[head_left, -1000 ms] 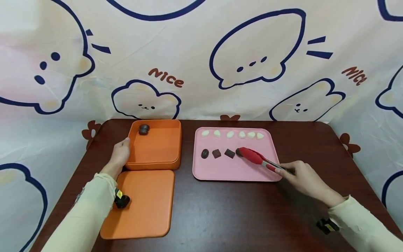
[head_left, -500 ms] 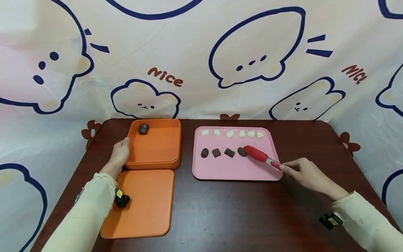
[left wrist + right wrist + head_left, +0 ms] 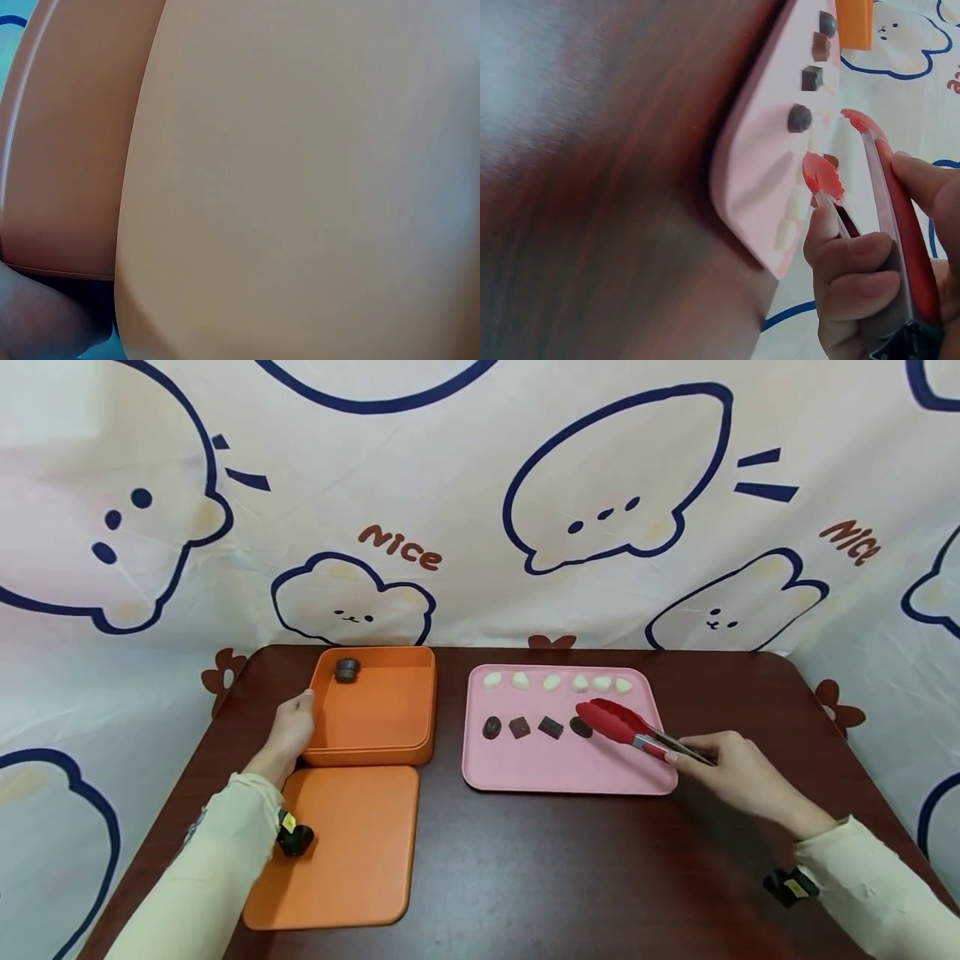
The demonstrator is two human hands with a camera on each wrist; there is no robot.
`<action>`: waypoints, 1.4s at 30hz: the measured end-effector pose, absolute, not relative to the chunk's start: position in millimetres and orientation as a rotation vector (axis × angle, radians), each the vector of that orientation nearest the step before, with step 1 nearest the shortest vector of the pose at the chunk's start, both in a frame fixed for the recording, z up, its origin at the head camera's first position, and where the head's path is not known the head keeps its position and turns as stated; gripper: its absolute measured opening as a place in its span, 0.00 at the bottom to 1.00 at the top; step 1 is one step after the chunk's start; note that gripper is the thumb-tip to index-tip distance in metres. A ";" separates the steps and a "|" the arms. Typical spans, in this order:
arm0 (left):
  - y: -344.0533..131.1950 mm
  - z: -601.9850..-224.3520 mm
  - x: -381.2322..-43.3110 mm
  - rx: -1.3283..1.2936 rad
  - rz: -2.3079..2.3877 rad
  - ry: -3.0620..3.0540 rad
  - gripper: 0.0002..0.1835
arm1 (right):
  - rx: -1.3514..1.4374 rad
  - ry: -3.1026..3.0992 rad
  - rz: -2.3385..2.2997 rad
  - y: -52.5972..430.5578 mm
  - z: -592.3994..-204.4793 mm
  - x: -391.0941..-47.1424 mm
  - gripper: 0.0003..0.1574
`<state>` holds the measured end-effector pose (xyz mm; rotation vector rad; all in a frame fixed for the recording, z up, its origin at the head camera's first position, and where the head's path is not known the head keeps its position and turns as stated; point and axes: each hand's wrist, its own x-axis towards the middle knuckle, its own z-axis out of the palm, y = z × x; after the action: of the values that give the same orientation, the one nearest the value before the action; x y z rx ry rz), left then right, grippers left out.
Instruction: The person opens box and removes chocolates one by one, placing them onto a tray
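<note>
My right hand [image 3: 738, 778] grips metal tongs with red tips [image 3: 611, 723], their arms spread apart. In the head view the tips hang over a round dark chocolate [image 3: 579, 727] and partly cover it. The right wrist view shows that chocolate uncovered, with nothing between the tips. On the pink tray [image 3: 570, 772] it ends a row of dark chocolates: an oval one [image 3: 492, 727], a square one [image 3: 519, 727] and a rectangular one [image 3: 551, 727]. My left hand [image 3: 291, 727] holds the left wall of an orange box [image 3: 375, 714], thumb at the rim. Dark chocolate [image 3: 347, 671] sits in its back left corner.
Several white pieces [image 3: 552, 682] line the tray's back edge. An orange lid [image 3: 345, 852] lies flat in front of the box, under my left forearm. Dark brown wood forms the table [image 3: 555, 877]; a printed curtain [image 3: 480, 510] hangs behind it.
The tongs covered most of the round chocolate, then drew back to the right with tips together. Now their tips are spread and again above it. My left hand keeps its hold on the box.
</note>
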<state>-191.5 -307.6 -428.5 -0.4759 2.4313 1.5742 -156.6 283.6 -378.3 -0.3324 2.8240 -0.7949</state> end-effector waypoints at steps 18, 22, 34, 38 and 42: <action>-311.7 -429.1 -192.5 -0.476 1.525 2.486 0.26 | -0.376 2.810 -0.927 234.3 -371.1 -179.8 0.29; -312.1 -428.5 -192.1 -0.481 1.526 2.494 0.26 | -0.412 2.811 -0.963 219.9 -373.8 -183.3 0.27; -309.1 -430.8 -191.7 -0.475 1.540 2.485 0.27 | -0.531 2.848 -0.939 169.1 -379.3 -186.9 0.20; -306.9 -432.0 -192.0 -0.469 1.541 2.480 0.28 | -0.559 2.846 -0.932 152.4 -380.5 -188.8 0.19; -305.5 -432.2 -192.6 -0.469 1.540 2.490 0.27 | -0.586 2.837 -0.954 136.7 -379.5 -189.8 0.15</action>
<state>-192.6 -305.5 -432.2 -0.4692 2.4902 1.5402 -189.8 136.7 -379.5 -0.5858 2.8366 -0.9535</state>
